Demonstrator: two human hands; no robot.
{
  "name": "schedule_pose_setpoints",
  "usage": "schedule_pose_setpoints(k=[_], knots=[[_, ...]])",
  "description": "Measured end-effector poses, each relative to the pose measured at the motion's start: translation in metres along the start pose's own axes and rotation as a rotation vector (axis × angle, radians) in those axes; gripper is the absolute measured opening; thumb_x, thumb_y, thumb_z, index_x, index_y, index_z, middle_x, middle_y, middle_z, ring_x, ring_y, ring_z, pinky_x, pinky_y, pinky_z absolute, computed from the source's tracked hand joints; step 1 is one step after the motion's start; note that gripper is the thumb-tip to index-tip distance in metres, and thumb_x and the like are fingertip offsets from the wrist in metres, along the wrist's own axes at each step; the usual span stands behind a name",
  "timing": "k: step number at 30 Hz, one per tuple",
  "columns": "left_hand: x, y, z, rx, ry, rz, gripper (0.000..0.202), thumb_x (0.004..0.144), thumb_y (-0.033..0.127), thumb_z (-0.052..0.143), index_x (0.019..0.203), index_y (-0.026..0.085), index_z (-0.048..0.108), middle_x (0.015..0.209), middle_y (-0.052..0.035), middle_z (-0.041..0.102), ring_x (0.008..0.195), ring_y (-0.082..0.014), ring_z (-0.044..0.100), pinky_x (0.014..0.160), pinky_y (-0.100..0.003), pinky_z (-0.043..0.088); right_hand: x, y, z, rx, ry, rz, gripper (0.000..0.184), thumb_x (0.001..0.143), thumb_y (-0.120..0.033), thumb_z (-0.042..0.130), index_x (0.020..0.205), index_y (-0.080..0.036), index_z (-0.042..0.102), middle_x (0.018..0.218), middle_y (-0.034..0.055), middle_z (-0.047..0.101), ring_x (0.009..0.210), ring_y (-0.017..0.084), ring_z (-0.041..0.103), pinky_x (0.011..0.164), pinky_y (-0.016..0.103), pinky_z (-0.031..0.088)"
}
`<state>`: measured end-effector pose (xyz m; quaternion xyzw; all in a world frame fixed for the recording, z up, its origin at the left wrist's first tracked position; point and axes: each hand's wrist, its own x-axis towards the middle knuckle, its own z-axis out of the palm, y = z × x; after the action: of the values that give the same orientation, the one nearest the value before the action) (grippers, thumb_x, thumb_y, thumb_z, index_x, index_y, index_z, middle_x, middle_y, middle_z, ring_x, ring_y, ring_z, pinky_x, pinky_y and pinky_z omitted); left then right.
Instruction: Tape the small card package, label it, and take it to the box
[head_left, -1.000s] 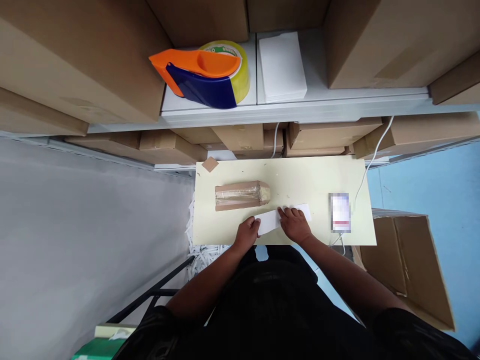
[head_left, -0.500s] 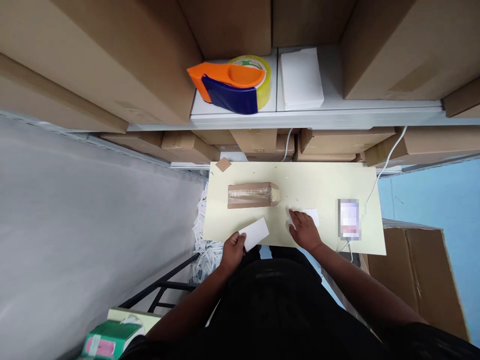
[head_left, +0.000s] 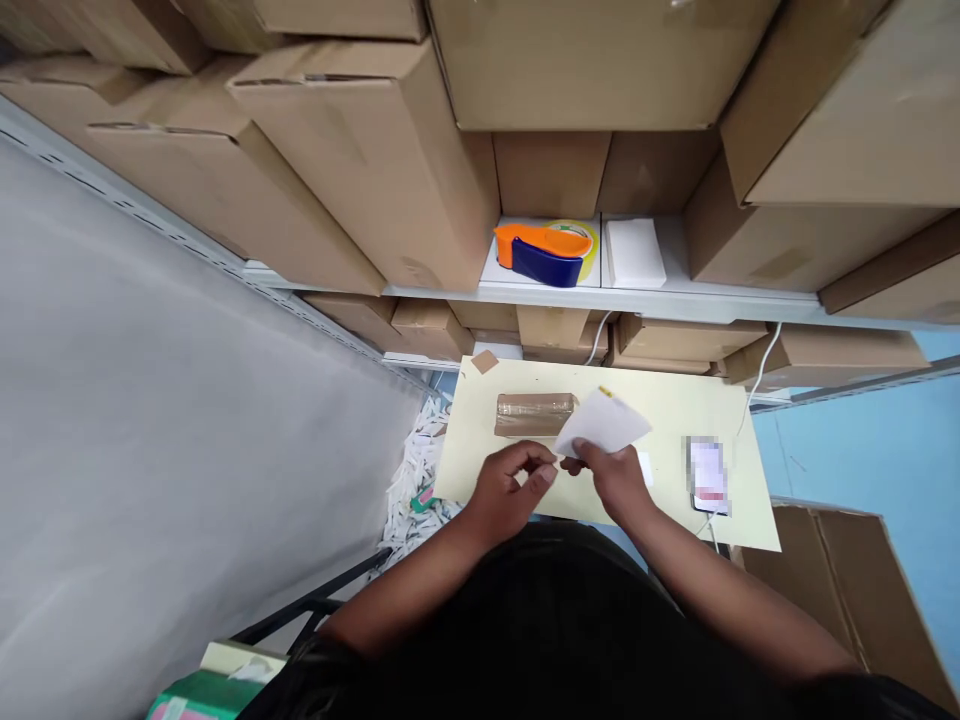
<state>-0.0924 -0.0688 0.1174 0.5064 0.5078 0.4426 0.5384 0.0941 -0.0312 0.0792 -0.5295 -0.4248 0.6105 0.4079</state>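
1. Cardboard boxes [head_left: 360, 150]: matte brown, square-edged, ranked on pale shelving [head_left: 547, 294] beyond both hands.
2. Tabletop [head_left: 463, 465]: smooth, cream, rectangular; beneath both hands.
3. Taped cardboard package [head_left: 534, 415]: long brown block, glossy film over its top; lies just beyond left hand.
4. Tape dispenser [head_left: 540, 262]: orange and navy plastic, curved; on shelving, well beyond the hands.
5. Left hand [head_left: 501, 495]: fingers curled, thumb and index tips nearly meeting; cannot tell whether anything thin is pinched there.
6. Right hand [head_left: 619, 480]: grasping white paper sheet [head_left: 604, 425], thumb on its upper face.
7. White paper sheet: thin, matte, fan-shaped outline, yellow mark on far edge; extends forward from right hand, above tabletop.
8. Phone [head_left: 706, 470]: rectangular, screen pixelated; to the right of right hand.
9. White paper slip [head_left: 646, 468]: flat, just right of right hand, partly hidden.
10. Cardboard scrap [head_left: 484, 362]: flat brown diamond, beyond left hand.
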Motion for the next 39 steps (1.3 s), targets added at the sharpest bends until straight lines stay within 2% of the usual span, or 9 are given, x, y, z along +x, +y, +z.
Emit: schedule_pose_setpoints(k=[2,3,7,10,13,18,27,33,39], knots=[[-0.001,0.004,-0.023,0.051,0.088,0.028,0.027,0.09,0.045,0.071,0.092,0.018,0.069,0.081,-0.0021,0.067,0.076,-0.0151,0.06,0.075,-0.028,0.05,-0.012,-0.022,0.015,0.196,0.014,0.119,0.025,0.08,-0.039,0.078,0.085,-0.016,0.072,0.065,0.0049,0.071,0.059,0.022,0.068,0.056,0.034,0.055],[-0.002,0.006,-0.033,0.037,0.088,0.02,0.026,0.09,0.044,0.071,0.091,0.018,0.069,0.08,-0.0013,0.065,0.075,-0.0147,0.059,0.073,-0.028,0.049,-0.018,-0.031,0.023,0.262,0.0,0.149,0.026,0.077,-0.037,0.081,0.088,-0.015,0.072,0.066,0.0048,0.072,0.058,0.021,0.067,0.054,0.033,0.053],[-0.011,0.016,-0.069,-0.079,-0.088,-0.003,0.027,0.088,0.044,0.072,0.09,0.017,0.07,0.081,-0.0021,0.066,0.078,-0.0159,0.059,0.074,-0.029,0.049,-0.045,-0.055,0.061,0.343,-0.057,0.184,0.027,0.074,-0.032,0.085,0.09,-0.015,0.073,0.067,0.0044,0.072,0.054,0.018,0.065,0.05,0.03,0.052],[-0.022,0.025,-0.091,-0.117,-0.175,0.022,0.029,0.087,0.045,0.072,0.086,0.017,0.069,0.079,-0.002,0.065,0.076,-0.0157,0.059,0.075,-0.029,0.048,-0.06,-0.061,0.092,0.318,-0.075,0.146,0.024,0.077,-0.034,0.083,0.087,-0.014,0.074,0.064,0.005,0.072,0.054,0.018,0.065,0.052,0.03,0.053],[-0.033,0.03,-0.111,-0.137,-0.209,0.023,0.029,0.086,0.045,0.073,0.082,0.017,0.067,0.076,-0.0015,0.064,0.073,-0.0151,0.058,0.073,-0.028,0.048,-0.069,-0.061,0.12,0.287,-0.068,0.112,0.023,0.079,-0.034,0.082,0.086,-0.014,0.075,0.063,0.005,0.072,0.055,0.019,0.065,0.054,0.031,0.054],[-0.043,0.03,-0.138,-0.219,-0.255,-0.014,0.026,0.086,0.041,0.07,0.08,0.017,0.066,0.075,-0.0014,0.065,0.072,-0.015,0.058,0.073,-0.029,0.047,-0.073,-0.059,0.153,0.287,-0.05,0.087,0.022,0.078,-0.035,0.082,0.087,-0.015,0.076,0.066,0.0049,0.073,0.055,0.018,0.065,0.053,0.031,0.053],[-0.041,0.025,-0.16,-0.125,-0.204,0.007,0.017,0.082,0.029,0.068,0.072,0.017,0.061,0.07,0.0019,0.06,0.068,-0.0129,0.053,0.068,-0.026,0.043,-0.071,-0.057,0.181,0.255,-0.051,0.093,0.021,0.076,-0.035,0.08,0.08,-0.014,0.076,0.057,0.0049,0.07,0.05,0.017,0.062,0.052,0.03,0.05],[-0.035,0.025,-0.161,-0.173,-0.201,0.011,0.015,0.084,0.029,0.063,0.073,0.018,0.062,0.068,0.0014,0.06,0.068,-0.0134,0.054,0.068,-0.027,0.044,-0.065,-0.05,0.178,0.246,-0.042,0.09,0.02,0.08,-0.035,0.078,0.081,-0.014,0.076,0.059,0.0051,0.071,0.051,0.018,0.063,0.053,0.031,0.051],[-0.027,0.025,-0.153,-0.161,-0.179,-0.04,0.016,0.08,0.031,0.065,0.072,0.018,0.062,0.066,0.0007,0.06,0.066,-0.0139,0.054,0.066,-0.027,0.043,-0.059,-0.047,0.168,0.235,-0.029,0.107,0.019,0.079,-0.034,0.078,0.08,-0.015,0.076,0.058,0.004,0.069,0.051,0.018,0.063,0.053,0.031,0.052]])
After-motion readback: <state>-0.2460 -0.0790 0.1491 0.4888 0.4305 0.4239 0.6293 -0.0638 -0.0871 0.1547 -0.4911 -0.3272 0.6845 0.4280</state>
